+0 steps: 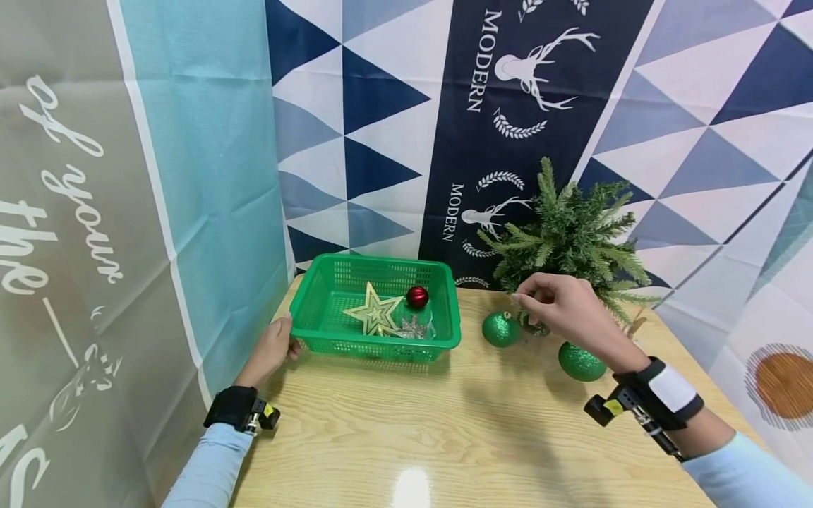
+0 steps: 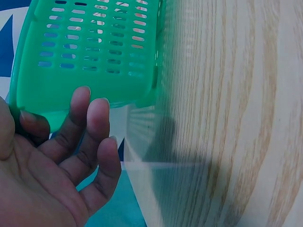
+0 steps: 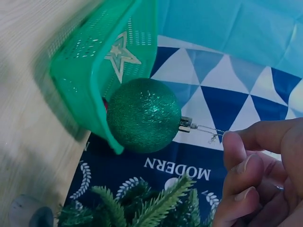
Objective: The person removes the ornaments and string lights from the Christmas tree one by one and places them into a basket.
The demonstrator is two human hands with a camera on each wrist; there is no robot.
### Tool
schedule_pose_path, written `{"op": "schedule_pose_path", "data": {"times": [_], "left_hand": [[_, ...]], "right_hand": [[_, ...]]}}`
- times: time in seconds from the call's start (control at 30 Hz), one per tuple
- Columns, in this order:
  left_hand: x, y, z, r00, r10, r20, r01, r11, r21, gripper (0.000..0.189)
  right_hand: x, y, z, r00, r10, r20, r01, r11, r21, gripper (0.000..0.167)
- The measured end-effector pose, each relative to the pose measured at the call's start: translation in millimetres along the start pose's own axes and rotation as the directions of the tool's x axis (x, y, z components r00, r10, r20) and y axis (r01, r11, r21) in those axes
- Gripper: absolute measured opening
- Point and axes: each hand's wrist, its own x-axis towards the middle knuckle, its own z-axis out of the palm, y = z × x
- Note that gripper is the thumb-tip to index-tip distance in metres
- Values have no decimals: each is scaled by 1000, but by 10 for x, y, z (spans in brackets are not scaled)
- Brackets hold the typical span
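My right hand (image 1: 568,307) pinches a thin string loop (image 3: 208,130) between thumb and fingertips. From that loop hangs a glittery green ball ornament (image 3: 144,115) with a silver cap, seen in the head view as the ball (image 1: 501,330) just right of the basket. My left hand (image 1: 274,346) holds the rim of the green plastic basket (image 1: 447,331) at its near left corner; in the left wrist view the other fingers (image 2: 98,120) curl loosely beside the wall. Inside the basket lie a gold star (image 1: 373,310), a dark red ball (image 1: 417,297) and a silver glittery decoration (image 1: 413,328).
A small green artificial fir tree (image 1: 574,233) stands at the back right, behind my right hand. Another green glitter ball (image 1: 582,362) is below my right wrist, and one more is partly hidden under the hand. Patterned cloths (image 1: 381,106) hang behind the wooden table (image 1: 394,423).
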Motion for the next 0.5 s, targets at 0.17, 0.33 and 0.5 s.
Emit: {"op": "schedule_pose_path", "data": {"times": [0.17,0.33,0.5], "left_hand": [[4,11,-2,1000,-5,-4,5,1000,21,54],[-8,15,0,1000,0,-7,0,1000,21,54],[-4,22,6,1000,-12,-12,13,1000,23,52]], "right_hand": [[90,-50,22,1000,-7,5,7,1000,0,15],[185,-97,52,1000,-27,3,26,1000,15,15],[271,-141,80,999,-38,-6,38,999,31,13]]}}
